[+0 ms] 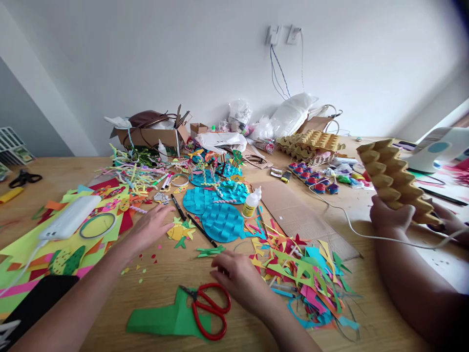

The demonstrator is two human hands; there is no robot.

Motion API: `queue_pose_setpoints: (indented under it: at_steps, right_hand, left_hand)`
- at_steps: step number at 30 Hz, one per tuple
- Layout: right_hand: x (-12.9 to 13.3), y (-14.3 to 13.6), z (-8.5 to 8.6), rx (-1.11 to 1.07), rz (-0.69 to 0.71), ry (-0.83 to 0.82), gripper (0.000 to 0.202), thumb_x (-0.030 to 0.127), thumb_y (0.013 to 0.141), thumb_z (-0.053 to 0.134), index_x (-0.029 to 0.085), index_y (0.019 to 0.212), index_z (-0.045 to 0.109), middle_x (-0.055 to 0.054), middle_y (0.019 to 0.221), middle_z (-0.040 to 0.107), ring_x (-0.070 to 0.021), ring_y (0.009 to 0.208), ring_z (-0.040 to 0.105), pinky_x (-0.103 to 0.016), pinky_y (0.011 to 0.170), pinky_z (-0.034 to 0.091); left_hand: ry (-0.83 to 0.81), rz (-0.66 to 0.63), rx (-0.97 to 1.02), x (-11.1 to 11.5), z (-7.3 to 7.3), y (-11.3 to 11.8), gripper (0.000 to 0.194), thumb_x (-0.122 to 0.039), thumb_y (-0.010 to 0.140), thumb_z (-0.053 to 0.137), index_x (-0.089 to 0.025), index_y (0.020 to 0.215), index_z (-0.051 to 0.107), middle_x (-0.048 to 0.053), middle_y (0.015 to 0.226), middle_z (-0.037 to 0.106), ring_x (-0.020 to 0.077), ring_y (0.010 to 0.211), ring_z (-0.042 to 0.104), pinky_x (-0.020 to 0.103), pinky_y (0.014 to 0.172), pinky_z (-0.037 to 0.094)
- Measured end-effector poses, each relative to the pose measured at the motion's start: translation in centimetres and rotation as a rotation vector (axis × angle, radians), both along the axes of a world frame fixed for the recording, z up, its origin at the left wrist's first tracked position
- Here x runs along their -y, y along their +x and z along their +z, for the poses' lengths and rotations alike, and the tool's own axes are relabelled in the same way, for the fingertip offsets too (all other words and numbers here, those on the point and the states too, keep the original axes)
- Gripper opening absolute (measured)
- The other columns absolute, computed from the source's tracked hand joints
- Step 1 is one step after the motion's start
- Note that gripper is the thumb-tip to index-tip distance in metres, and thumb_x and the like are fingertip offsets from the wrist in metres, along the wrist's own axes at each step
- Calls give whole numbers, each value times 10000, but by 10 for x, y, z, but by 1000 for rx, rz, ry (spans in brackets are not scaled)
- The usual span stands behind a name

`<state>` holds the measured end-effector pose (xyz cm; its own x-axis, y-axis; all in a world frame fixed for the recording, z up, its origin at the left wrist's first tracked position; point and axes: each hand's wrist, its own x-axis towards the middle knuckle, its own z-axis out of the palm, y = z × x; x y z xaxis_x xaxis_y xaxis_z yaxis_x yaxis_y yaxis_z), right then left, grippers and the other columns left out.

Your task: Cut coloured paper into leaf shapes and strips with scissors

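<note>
My left hand (157,222) reaches over the table with its fingers stretched out and nothing in them. Just beyond its fingertips are a yellow paper fish (176,231) with green pieces around it and a black marker (178,207). My right hand (238,279) hovers low with loosely bent fingers, and I see nothing held in it. Near its fingertips lie green paper cutouts (209,251). Below it, scissors with red handles (210,308) rest partly on a folded piece of green paper (161,320). Blue paper discs woven from strips (223,223) lie ahead, beside a white glue bottle (250,204).
On the right, another person's hands (391,215) hold an egg carton (397,181). A paper scrap pile (311,274) and cardboard sheet (293,210) lie right of centre. Coloured paper sheets, a white power strip (69,217) and a black phone-like object (40,303) are left.
</note>
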<state>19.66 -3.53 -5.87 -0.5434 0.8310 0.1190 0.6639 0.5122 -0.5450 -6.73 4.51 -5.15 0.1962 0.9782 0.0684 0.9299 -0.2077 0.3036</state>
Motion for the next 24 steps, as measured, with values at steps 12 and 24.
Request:
queue_pose_setpoints:
  at_steps: [12,24]
  right_hand:
    - [45,-26,-6,490,35,-119,280,31,685,480,141,918,589,-103,863,636,-254,774,611,-289,591,409]
    - [28,5,6,-617,-172,-695,130,127,639,511,154,763,538,36,629,495,-85,546,447,-186,487,323]
  left_hand:
    - [-404,-348,84,91,10,23,210,-216,683,557,-255,880,618,8,886,653,219,873,584,267,716,416]
    - [-337,-383,-81,144,-23,47,456,-79,666,514,-261,1084,542,73,1065,562,246,965,516,379,843,418]
